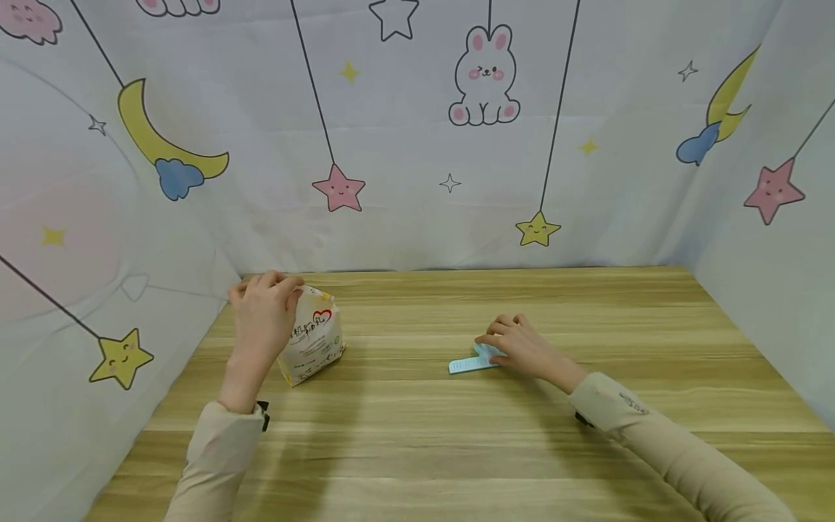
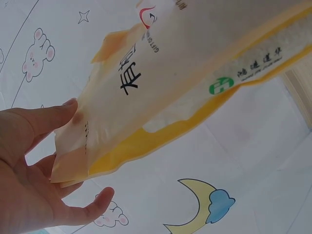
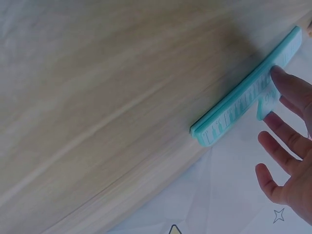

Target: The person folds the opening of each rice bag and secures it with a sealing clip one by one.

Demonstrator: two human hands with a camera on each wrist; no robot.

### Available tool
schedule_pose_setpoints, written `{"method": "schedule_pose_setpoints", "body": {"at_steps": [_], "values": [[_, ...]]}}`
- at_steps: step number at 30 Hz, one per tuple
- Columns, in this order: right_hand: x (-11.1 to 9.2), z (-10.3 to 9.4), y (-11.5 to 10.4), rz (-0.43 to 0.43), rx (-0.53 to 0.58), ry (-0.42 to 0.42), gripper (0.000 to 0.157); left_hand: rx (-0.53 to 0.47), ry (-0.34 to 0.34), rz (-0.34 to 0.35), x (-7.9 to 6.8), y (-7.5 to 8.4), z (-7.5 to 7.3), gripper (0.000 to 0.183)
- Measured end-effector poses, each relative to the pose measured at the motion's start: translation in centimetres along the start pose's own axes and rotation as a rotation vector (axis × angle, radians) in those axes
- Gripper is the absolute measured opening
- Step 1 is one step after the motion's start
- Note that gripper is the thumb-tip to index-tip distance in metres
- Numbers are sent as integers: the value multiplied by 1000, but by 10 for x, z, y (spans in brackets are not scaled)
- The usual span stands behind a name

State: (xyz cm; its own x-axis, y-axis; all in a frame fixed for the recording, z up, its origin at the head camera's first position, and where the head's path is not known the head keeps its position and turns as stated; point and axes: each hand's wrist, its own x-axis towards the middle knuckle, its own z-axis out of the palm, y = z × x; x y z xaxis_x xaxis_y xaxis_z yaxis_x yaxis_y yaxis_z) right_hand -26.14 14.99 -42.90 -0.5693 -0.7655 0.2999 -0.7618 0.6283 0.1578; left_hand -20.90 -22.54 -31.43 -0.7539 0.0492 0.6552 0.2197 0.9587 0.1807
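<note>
A white and yellow paper-like bag (image 1: 314, 341) with printed lettering and a red heart stands on the left part of the table. My left hand (image 1: 264, 312) is at its top, and in the left wrist view the thumb and fingers pinch the flat upper edge of the bag (image 2: 141, 92). Farther right, a light blue bag clip (image 1: 471, 365) with a long ridged bar lies on the wood. My right hand (image 1: 522, 348) grips it around its small handle, thumb against the bar of the clip (image 3: 239, 105) in the right wrist view; the other fingers are spread.
Both hands work over a wood-grain table (image 1: 417, 449). A white cloth curtain (image 1: 404, 130) printed with stars, moons and rabbits hangs behind the table and along its left and right sides. The bag and the clip stand well apart.
</note>
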Motion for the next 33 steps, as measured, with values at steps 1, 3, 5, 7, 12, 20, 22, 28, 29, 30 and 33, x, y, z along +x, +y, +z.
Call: {"method": "schedule_pose_setpoints", "body": {"at_steps": [1, 3, 5, 7, 12, 20, 22, 28, 29, 30, 33], "values": [[0, 0, 0, -2, -3, 5, 39, 0, 0, 0, 0, 0, 0, 11], [0, 1, 0, -6, -8, 19, 39, -1, 0, 0, 0, 0, 0, 11], [-1, 2, -1, -8, -10, 32, 39, -2, -1, 0, 0, 0, 0, 11], [-1, 1, -2, -5, -8, 37, 38, -1, -2, 1, -1, -1, 1, 11], [0, -1, -4, 11, 18, 41, 36, 0, -2, 4, -1, -1, 1, 11], [1, -1, -6, -10, -21, 97, 27, 1, 1, 12, 0, -1, 0, 11], [1, -1, -7, -18, -21, 110, 26, -1, 1, 12, 0, -1, 0, 11], [2, -4, -9, -27, -15, 114, 24, -5, 0, 15, 0, -1, 0, 11], [2, -5, -9, -27, -12, 114, 24, -5, 1, 15, 0, -1, 0, 11], [2, -5, -10, -28, -11, 113, 24, -5, 2, 15, 0, -1, 0, 11], [2, -7, -11, -25, 0, 108, 24, -3, 3, 14, 0, -2, 1, 11]]}}
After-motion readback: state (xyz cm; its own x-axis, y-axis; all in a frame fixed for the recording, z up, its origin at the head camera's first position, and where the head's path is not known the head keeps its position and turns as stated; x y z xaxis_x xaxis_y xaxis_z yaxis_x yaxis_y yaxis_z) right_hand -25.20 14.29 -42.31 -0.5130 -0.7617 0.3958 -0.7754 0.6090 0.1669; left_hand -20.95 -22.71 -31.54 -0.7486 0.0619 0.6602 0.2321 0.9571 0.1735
